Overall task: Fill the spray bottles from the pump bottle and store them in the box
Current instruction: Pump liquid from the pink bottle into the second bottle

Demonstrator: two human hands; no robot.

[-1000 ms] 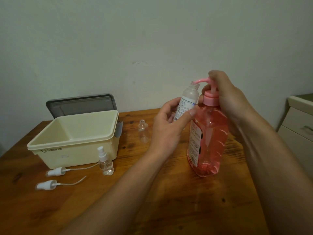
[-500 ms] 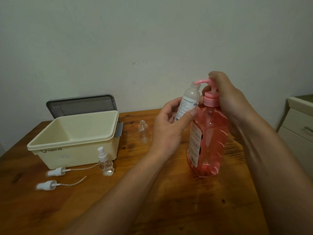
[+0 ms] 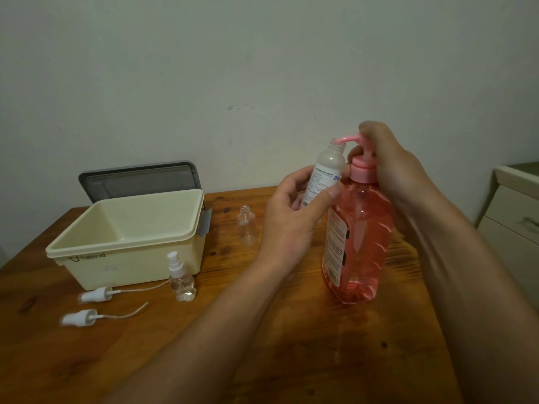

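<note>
The left hand is wrapped around a labelled spray bottle, holding its open neck right under the pink spout, while the right hand is closed over the pump bottle's head. So filling is underway, I'd say. Another bottle stands uncapped, far behind; a capped one sits near the box, which holds nothing yet. Two spray caps lie loose at the left.

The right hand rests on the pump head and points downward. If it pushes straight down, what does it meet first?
The right hand would meet the pink pump head already under its fingers, then probably the collar.
</note>
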